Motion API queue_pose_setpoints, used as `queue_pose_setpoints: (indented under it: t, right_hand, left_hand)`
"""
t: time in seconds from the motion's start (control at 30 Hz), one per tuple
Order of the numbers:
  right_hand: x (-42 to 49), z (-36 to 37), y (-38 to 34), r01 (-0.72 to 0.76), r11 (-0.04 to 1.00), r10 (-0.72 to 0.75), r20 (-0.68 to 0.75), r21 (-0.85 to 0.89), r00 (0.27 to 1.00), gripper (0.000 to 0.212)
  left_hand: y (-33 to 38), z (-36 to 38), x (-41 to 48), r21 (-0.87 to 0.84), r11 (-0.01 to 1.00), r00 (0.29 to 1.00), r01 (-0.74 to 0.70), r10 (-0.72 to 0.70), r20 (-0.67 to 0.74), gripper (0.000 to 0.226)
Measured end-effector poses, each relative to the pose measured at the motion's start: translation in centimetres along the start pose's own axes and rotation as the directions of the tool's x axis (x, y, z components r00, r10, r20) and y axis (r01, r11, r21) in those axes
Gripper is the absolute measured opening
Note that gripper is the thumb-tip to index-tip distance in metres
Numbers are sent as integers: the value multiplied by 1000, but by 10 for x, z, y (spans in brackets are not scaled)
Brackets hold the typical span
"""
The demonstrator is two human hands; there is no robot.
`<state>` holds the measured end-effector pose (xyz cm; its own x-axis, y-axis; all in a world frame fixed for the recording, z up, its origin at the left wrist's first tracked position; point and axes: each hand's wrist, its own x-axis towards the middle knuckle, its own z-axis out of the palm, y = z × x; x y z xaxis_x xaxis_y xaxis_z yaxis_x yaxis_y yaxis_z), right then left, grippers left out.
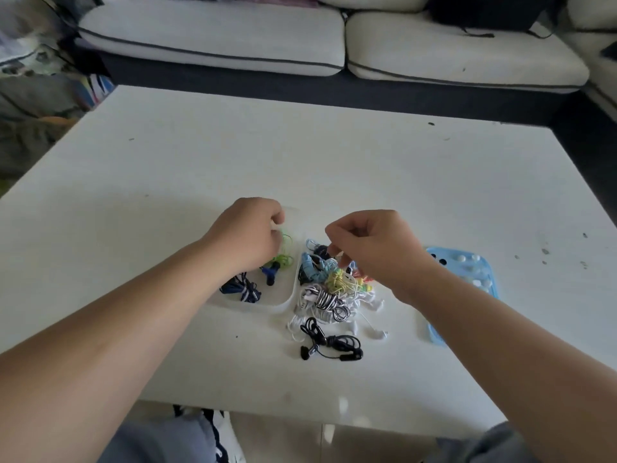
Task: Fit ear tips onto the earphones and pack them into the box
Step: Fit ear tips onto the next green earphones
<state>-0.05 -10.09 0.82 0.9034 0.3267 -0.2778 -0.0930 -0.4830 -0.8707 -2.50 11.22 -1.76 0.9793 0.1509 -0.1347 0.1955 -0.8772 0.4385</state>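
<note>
Hands: the left hand (248,235) has its fingers curled over the box and seems to pinch the cord of the lime-green wired earphones (284,259). The right hand (374,248) is curled above the heap; whether it pinches anything cannot be told.
Key relation: the tangled heap of coloured wired earphones (334,289) lies on the white surface (334,162), just right of the shallow translucent white plastic box (253,307). It is under the right hand, which is the nearer one.
Tips: the light-blue plastic tray (449,275) of small white ear tips (462,259) lies further right, partly hidden by the right forearm, its long side running away from the person.
Count, box: three bundles, lime-green, blue (268,274) and navy striped (242,290).
Count, loose: one black set (330,342) at the heap's near edge; the heap is too tangled to count.
Count, containers: one box, one tray.
</note>
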Motion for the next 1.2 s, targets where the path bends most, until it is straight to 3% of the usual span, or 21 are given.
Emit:
queue_pose_setpoints:
  t: [0.13, 0.2, 0.37, 0.57, 0.77, 0.93, 1.07, 1.2]
  right_hand:
    - [-5, -13, 9, -4, 1000, 4, -1, -28, 1000, 16]
    - [-11, -22, 15, -16, 998, 17, 5, -56, 1000, 17]
    - [-27, -42, 33, -96, 985, 104, 52, -143, 993, 18]
    - [-45, -65, 45, -101, 972, 136, 157, -211, 978, 18]
    - [-44, -71, 49, -88, 977, 114, 128, -195, 985, 16]
    - [-39, -65, 45, -73, 996, 78, 113, -47, 991, 24]
    - [-35, -64, 41, -48, 970, 2, 189, 239, 982, 52]
    - [-38, -69, 32, -48, 871, -114, 296, 489, 948, 62]
  left_hand:
    - [42, -6, -25, -3, 964, 961, -265, 263, -82, 23]
    - [60, -2, -37, 0, 939, 939, -343, 343, -23, 19]
    - [75, 22, -40, 204, 917, 918, -342, 281, 280, 35]
    - [85, 33, -28, 179, 945, 935, -274, 218, 281, 16]
    - [98, 7, -28, 2, 986, 978, -169, 168, 120, 21]
    - [109, -15, -32, -240, 969, 989, -54, 85, 118, 16]
    - [122, -25, -36, -643, 759, 973, 97, 63, 220, 7]
    - [125, -26, -37, -799, 577, 952, 168, 116, 284, 33]
